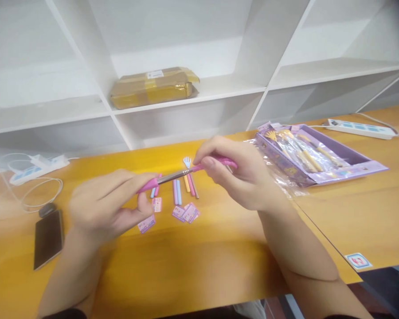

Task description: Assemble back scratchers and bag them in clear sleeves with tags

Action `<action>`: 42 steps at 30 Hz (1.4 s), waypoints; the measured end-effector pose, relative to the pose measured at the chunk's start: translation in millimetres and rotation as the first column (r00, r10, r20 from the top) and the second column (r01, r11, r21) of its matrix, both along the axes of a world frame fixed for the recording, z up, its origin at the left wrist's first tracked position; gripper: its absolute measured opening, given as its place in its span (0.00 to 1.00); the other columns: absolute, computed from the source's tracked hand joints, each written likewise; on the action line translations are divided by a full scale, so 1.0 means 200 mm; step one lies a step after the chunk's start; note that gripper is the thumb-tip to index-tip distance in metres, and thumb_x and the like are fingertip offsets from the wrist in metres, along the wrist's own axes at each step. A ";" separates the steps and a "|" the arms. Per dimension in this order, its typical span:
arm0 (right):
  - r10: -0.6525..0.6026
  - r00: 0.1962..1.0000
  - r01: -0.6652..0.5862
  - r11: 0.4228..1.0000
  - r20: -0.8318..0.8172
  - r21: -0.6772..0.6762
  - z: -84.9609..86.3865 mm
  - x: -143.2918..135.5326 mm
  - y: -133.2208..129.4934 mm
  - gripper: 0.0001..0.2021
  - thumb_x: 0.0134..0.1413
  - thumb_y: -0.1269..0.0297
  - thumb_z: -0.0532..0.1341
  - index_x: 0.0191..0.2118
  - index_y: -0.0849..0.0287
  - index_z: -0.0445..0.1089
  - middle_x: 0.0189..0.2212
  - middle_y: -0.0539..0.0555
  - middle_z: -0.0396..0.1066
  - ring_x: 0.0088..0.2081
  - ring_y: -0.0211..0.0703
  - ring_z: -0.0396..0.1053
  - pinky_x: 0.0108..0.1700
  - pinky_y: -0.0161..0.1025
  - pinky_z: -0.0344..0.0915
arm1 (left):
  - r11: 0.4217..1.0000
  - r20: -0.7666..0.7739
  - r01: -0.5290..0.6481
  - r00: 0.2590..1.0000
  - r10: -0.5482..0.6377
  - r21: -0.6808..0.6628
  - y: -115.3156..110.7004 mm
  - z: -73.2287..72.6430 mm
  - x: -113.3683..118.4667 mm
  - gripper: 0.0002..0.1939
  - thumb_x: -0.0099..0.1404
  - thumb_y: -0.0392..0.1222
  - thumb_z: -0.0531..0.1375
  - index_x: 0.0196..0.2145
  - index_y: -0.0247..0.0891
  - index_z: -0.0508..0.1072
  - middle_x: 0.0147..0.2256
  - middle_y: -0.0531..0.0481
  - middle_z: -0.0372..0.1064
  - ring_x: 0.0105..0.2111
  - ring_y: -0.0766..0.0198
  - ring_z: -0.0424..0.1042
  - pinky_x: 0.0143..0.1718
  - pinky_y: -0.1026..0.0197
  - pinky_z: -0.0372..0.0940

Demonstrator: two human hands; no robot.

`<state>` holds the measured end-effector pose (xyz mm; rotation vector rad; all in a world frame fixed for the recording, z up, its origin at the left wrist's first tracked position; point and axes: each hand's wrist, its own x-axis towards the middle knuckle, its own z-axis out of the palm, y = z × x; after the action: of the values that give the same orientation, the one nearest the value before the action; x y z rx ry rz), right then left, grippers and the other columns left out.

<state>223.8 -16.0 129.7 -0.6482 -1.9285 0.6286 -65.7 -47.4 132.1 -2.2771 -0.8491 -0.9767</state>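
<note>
Shelves (226, 87) are lining the table's (199, 266) far edge. Left hand (108, 206) and right hand (241, 173) are gripping one rod (175, 176) by its ends.

Fingers (128, 188) partly hide the pink-ended rod (173, 177); print on the cards (190, 213) seems too small to read.

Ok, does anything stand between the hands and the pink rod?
Nothing visible does: the left hand and right hand hold the pink rod directly, one toward each end. The slim sticks and small cards lie on the table beyond.
</note>
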 end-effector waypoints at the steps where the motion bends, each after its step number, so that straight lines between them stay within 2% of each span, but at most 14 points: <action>1: -0.023 0.999 0.022 1.000 0.036 0.014 -0.01 -0.01 0.01 0.14 0.78 0.56 0.58 0.39 0.55 0.72 0.26 0.48 0.66 0.24 0.36 0.58 0.28 0.39 0.54 | 0.999 -0.014 -0.015 1.000 0.014 -0.028 0.01 0.00 -0.01 0.18 0.62 0.29 0.65 0.47 0.46 0.78 0.33 0.55 0.81 0.27 0.64 0.76 0.28 0.59 0.67; 4: -0.080 0.988 0.073 0.996 0.131 0.060 -0.02 -0.04 0.04 0.17 0.78 0.56 0.58 0.34 0.55 0.69 0.22 0.46 0.60 0.23 0.35 0.53 0.29 0.39 0.49 | 0.990 -0.045 -0.102 0.994 0.098 -0.095 0.03 0.00 -0.02 0.15 0.63 0.29 0.63 0.45 0.44 0.78 0.37 0.53 0.82 0.27 0.65 0.75 0.29 0.58 0.67; 7: -0.069 0.978 0.063 0.997 0.194 0.038 -0.03 -0.09 0.04 0.20 0.78 0.57 0.56 0.30 0.56 0.65 0.23 0.47 0.63 0.25 0.36 0.55 0.31 0.39 0.51 | 0.979 -0.084 -0.163 0.985 0.153 -0.126 0.05 -0.01 -0.02 0.13 0.64 0.32 0.62 0.45 0.42 0.78 0.40 0.51 0.82 0.30 0.63 0.77 0.28 0.58 0.65; 10: -0.040 0.970 0.033 0.999 0.239 0.033 -0.05 -0.13 0.04 0.18 0.78 0.57 0.56 0.31 0.56 0.64 0.25 0.48 0.67 0.27 0.37 0.58 0.34 0.39 0.52 | 0.981 -0.101 -0.135 0.988 0.121 -0.142 0.06 -0.03 -0.01 0.10 0.65 0.32 0.60 0.42 0.41 0.77 0.37 0.52 0.81 0.30 0.62 0.77 0.28 0.58 0.64; 14: -0.029 0.962 0.006 0.996 0.271 0.086 -0.08 -0.15 0.05 0.15 0.76 0.57 0.58 0.35 0.55 0.63 0.28 0.48 0.67 0.28 0.37 0.58 0.34 0.39 0.52 | 0.982 -0.133 -0.121 0.986 0.101 -0.148 0.06 -0.06 0.01 0.07 0.64 0.31 0.59 0.38 0.40 0.75 0.30 0.53 0.76 0.26 0.63 0.71 0.26 0.58 0.61; 22: -0.009 0.944 -0.030 0.993 0.330 0.111 -0.08 -0.15 0.05 0.14 0.77 0.57 0.58 0.37 0.56 0.65 0.30 0.49 0.69 0.29 0.37 0.60 0.34 0.38 0.54 | 0.986 -0.125 -0.074 0.991 0.056 -0.146 0.06 -0.07 0.04 0.08 0.63 0.29 0.58 0.37 0.38 0.75 0.28 0.54 0.71 0.26 0.64 0.67 0.27 0.57 0.61; 27: 0.020 0.905 -0.084 0.987 0.426 0.134 -0.11 -0.16 0.05 0.14 0.80 0.54 0.54 0.46 0.57 0.70 0.38 0.54 0.75 0.35 0.41 0.69 0.36 0.39 0.57 | 0.988 -0.142 -0.095 0.987 0.077 -0.123 0.05 -0.09 0.08 0.07 0.64 0.31 0.59 0.37 0.39 0.75 0.29 0.53 0.71 0.26 0.63 0.65 0.26 0.56 0.58; 31: -0.014 0.883 -0.083 0.979 0.469 0.185 -0.12 -0.17 0.05 0.16 0.82 0.54 0.53 0.48 0.58 0.72 0.42 0.57 0.77 0.39 0.44 0.73 0.39 0.40 0.60 | 0.991 -0.164 -0.100 0.983 0.085 -0.089 0.05 -0.10 0.10 0.06 0.65 0.31 0.58 0.32 0.39 0.73 0.27 0.52 0.67 0.26 0.62 0.65 0.27 0.55 0.59; 37: -0.120 0.858 -0.041 0.953 0.499 0.300 -0.11 -0.17 0.05 0.19 0.83 0.55 0.51 0.48 0.60 0.76 0.41 0.57 0.76 0.40 0.45 0.73 0.41 0.42 0.63 | 0.984 -0.154 -0.156 0.978 0.142 -0.084 0.06 -0.10 0.10 0.07 0.64 0.30 0.58 0.31 0.39 0.72 0.26 0.53 0.67 0.27 0.62 0.66 0.28 0.55 0.60; 40: -0.200 0.828 -0.026 0.920 0.523 0.392 -0.12 -0.18 0.04 0.20 0.83 0.57 0.50 0.47 0.60 0.77 0.39 0.56 0.76 0.38 0.45 0.71 0.40 0.42 0.61 | 0.982 -0.149 -0.175 0.975 0.163 -0.073 0.06 -0.11 0.11 0.07 0.63 0.30 0.58 0.29 0.39 0.72 0.26 0.52 0.67 0.27 0.61 0.66 0.28 0.55 0.59; 42: -0.266 0.807 -0.025 0.877 0.528 0.480 -0.13 -0.20 0.04 0.18 0.83 0.63 0.50 0.46 0.60 0.77 0.38 0.55 0.76 0.37 0.44 0.69 0.39 0.42 0.59 | 0.980 -0.132 -0.191 0.974 0.182 -0.060 0.06 -0.12 0.13 0.07 0.62 0.30 0.58 0.29 0.39 0.71 0.25 0.52 0.67 0.27 0.62 0.64 0.28 0.56 0.58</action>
<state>183.9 -8.0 103.7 -0.6931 -2.4605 -0.1730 -39.5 -34.8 108.4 -2.2435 -1.0366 -0.7222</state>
